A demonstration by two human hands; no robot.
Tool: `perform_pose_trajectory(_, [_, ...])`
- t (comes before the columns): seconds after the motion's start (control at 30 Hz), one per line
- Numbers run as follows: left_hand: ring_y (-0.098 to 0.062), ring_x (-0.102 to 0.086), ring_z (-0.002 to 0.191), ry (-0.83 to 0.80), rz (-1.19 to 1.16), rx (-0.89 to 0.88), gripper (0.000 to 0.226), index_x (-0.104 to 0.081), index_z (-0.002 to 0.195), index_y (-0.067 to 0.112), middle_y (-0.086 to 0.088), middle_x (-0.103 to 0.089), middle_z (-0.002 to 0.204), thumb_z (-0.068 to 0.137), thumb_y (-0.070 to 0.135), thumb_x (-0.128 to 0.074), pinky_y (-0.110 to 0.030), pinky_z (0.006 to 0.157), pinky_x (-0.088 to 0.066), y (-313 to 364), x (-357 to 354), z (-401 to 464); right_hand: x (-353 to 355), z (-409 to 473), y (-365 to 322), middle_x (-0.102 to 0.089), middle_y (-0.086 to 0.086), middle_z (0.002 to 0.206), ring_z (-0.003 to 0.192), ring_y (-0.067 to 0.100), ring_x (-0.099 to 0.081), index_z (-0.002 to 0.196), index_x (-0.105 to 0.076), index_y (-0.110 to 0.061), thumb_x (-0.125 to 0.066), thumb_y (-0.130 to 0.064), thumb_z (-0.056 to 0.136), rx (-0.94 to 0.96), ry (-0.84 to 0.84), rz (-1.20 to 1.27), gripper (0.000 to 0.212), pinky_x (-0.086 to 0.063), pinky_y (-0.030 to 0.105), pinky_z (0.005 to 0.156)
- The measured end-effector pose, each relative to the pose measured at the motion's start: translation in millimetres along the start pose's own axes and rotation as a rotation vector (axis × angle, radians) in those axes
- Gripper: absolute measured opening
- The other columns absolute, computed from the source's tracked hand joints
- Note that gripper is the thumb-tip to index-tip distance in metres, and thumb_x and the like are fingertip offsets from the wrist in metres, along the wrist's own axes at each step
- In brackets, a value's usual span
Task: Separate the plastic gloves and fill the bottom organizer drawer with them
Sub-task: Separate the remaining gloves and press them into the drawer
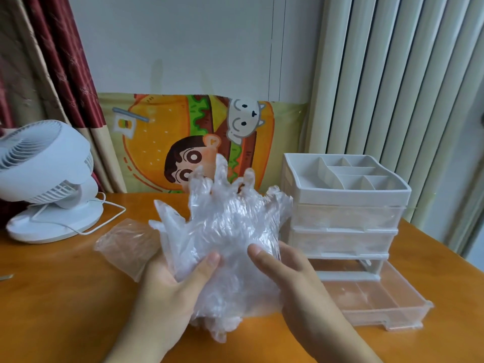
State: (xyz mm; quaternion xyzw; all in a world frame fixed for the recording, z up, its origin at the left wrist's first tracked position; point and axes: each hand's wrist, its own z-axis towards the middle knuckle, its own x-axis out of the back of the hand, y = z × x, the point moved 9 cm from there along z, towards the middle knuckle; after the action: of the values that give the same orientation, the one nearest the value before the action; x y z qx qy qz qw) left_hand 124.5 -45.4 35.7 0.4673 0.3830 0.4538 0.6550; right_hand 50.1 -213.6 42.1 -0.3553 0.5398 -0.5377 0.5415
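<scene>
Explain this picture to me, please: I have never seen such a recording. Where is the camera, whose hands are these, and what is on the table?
There is no machine here. A person wears one camera on the head, looking down at their own hands. The left hand and right hand together grip a crumpled bunch of clear plastic gloves above the orange table. On the right stands a white drawer organizer; its bottom drawer is pulled out, with no gloves in it. On the left are a white fan and a clear plastic bag.
</scene>
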Motion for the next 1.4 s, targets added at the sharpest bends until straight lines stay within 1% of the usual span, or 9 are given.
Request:
perform_pose_trajectory(0.17, [-0.024,-0.075,0.107,0.036,-0.073,-0.056,0.037,-0.071,0.123,0.016,-0.005,-0.079,0.112,0.088,0.016,-0.082,-0.051,0.099,-0.054,0,3,2,-7,-1,-4,-0.077,0.011,0.078,0.058,0.025,-0.068,0.093,-0.078,-0.016,-0.071,-0.028,0.098,0.050,-0.012,-0.172,0.014,-0.056,0.038,0.058])
perform_pose_trajectory(0.33, [-0.026,-0.073,0.112,-0.066,-0.125,-0.008,0.037,-0.069,0.127,0.015,-0.007,-0.077,0.117,0.091,0.007,-0.069,-0.051,0.102,-0.052,-4,-6,1,-5,-4,-11,-0.081,-0.013,0.093,0.081,0.001,-0.076,0.097,-0.079,-0.028,-0.071,-0.028,0.095,0.111,-0.008,-0.114,0.008,-0.054,0.013,0.064])
perform_pose_trajectory(0.47, [-0.028,-0.075,0.107,0.016,-0.151,-0.020,0.035,-0.071,0.124,0.014,-0.009,-0.078,0.113,0.089,0.009,-0.070,-0.052,0.098,-0.054,-5,2,3,-16,-5,-8,-0.077,0.005,0.105,0.077,0.020,-0.072,0.130,-0.064,-0.023,-0.087,-0.026,0.086,0.093,-0.167,-0.169,0.050,-0.054,0.033,0.062])
perform_pose_trajectory(0.67, [-0.031,-0.072,0.114,0.038,-0.278,0.027,0.038,-0.068,0.128,0.016,-0.011,-0.076,0.120,0.091,0.009,-0.068,-0.052,0.106,-0.048,-8,8,7,-18,1,1,-0.076,0.004,0.108,0.083,0.017,-0.069,0.135,-0.059,-0.026,-0.094,-0.020,0.079,0.147,-0.171,-0.321,0.066,-0.054,0.024,0.065])
perform_pose_trajectory(0.83, [-0.042,-0.075,0.091,-0.032,-0.220,0.025,0.040,-0.069,0.126,0.016,-0.017,-0.077,0.110,0.087,0.015,-0.076,-0.041,0.061,-0.058,-5,2,4,-11,3,0,-0.070,-0.002,0.081,0.065,0.022,-0.063,0.119,-0.066,-0.021,-0.086,-0.031,0.089,0.172,-0.105,-0.281,0.038,-0.052,0.038,0.057])
perform_pose_trajectory(0.9, [-0.046,-0.074,0.083,-0.048,-0.215,0.022,0.046,-0.068,0.126,0.013,-0.021,-0.076,0.106,0.082,0.013,-0.083,-0.040,0.055,-0.058,-5,1,4,-12,2,-2,-0.068,-0.003,0.074,0.060,0.022,-0.060,0.116,-0.066,-0.017,-0.082,-0.031,0.092,0.177,-0.105,-0.267,0.032,-0.052,0.038,0.056])
perform_pose_trajectory(1.2, [-0.021,-0.074,0.110,0.000,-0.036,-0.086,0.048,-0.068,0.125,0.023,0.000,-0.078,0.115,0.081,0.033,-0.082,-0.049,0.091,-0.059,5,3,1,-16,0,9,-0.072,0.014,0.109,0.088,0.030,-0.064,0.129,-0.071,-0.018,-0.064,-0.057,0.095,0.041,-0.138,0.018,0.052,-0.049,0.041,0.064])
perform_pose_trajectory(1.3, [-0.016,-0.074,0.109,-0.018,-0.014,-0.088,0.038,-0.069,0.124,0.021,0.002,-0.078,0.112,0.088,0.022,-0.080,-0.042,0.091,-0.059,7,-1,-1,-9,0,9,-0.080,0.003,0.100,0.079,0.022,-0.073,0.105,-0.080,-0.040,-0.065,-0.039,0.104,0.033,0.012,-0.039,0.016,-0.054,0.036,0.060])
perform_pose_trajectory(1.4, [-0.021,-0.075,0.106,-0.009,-0.087,-0.028,0.036,-0.069,0.122,0.016,-0.004,-0.079,0.109,0.088,0.013,-0.078,-0.034,0.085,-0.062,3,-1,-2,-5,4,10,-0.077,-0.004,0.079,0.066,0.014,-0.068,0.089,-0.078,-0.047,-0.056,-0.023,0.107,0.085,0.056,-0.120,0.038,-0.056,0.027,0.058])
